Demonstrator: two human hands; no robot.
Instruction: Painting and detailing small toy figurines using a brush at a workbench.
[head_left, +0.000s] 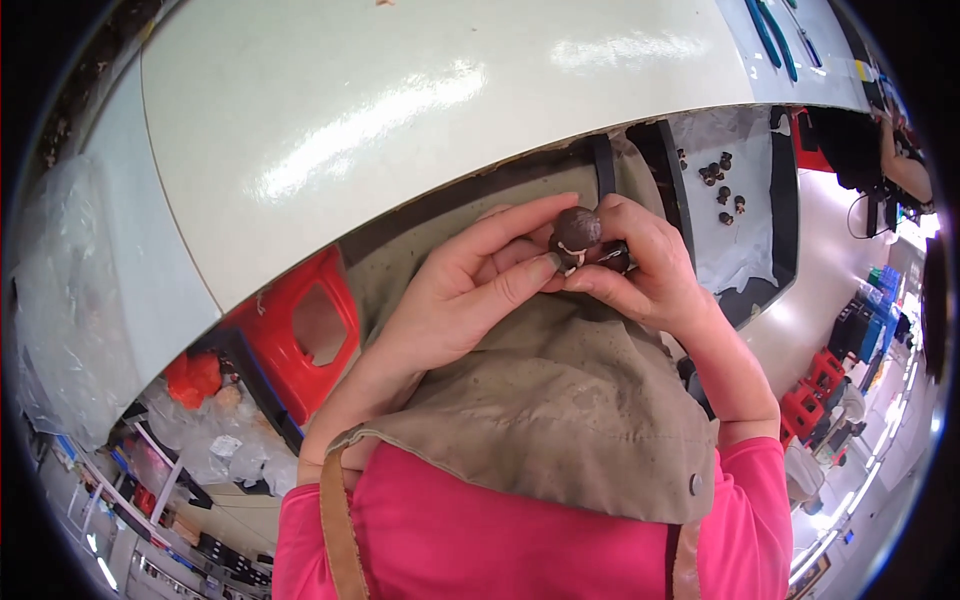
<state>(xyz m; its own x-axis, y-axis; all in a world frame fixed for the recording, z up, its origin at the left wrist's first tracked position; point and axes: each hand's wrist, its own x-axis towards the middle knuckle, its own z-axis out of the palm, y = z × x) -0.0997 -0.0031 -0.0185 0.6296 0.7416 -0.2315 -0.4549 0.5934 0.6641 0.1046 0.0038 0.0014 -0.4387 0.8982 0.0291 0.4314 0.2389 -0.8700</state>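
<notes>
A small dark brown figurine [577, 230] with a round head and pale trim below it is held over my lap, between both hands. My left hand [470, 280] is closed on its left side, the thumb pressed near its lower part. From the other side my right hand [648, 265] pinches a dark, glossy piece [615, 257] beside it. I cannot tell whether that piece belongs to the same figurine or is separate. Several similar small dark figurines [712, 172] lie to the right, on white sheeting in an open drawer [785, 230].
A glossy pale table [400, 130] spans the far side, with teal-handled pliers [772, 40] at its far right. Below its edge on the left are a red plastic stool [300, 330] and clear plastic bags [225, 440]. Another person's arm [905, 170] shows at the far right.
</notes>
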